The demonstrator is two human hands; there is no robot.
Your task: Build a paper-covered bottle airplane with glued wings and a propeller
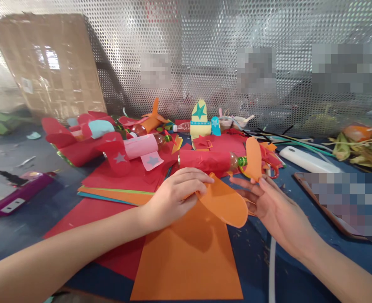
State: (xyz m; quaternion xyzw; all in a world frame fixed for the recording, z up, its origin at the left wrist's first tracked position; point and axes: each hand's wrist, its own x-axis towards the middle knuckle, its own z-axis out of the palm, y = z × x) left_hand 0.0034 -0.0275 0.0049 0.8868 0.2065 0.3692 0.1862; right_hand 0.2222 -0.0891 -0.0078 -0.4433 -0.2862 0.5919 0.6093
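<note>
My left hand (pixel 176 191) is closed on a rounded orange foam cut-out (pixel 225 202), pinching its upper edge. My right hand (pixel 274 208) lies just to the right of the cut-out with fingers stretched out, the fingertips touching its far edge and holding nothing. Below both hands lies a large orange sheet (pixel 188 256) on red sheets (pixel 88 219). Just behind the hands lies a bottle wrapped in red paper (pixel 209 160) with a green cap and an orange rounded piece (pixel 253 158) at its neck.
Several bottle-and-paper planes stand behind: red ones (pixel 75 141), a pink-wrapped one (pixel 140 147), a yellow one with a teal star (pixel 199 120). A cardboard box (pixel 47 63) leans at back left against perforated metal. A purple device (pixel 18 191) sits left; a white object (pixel 305 160) and scraps right.
</note>
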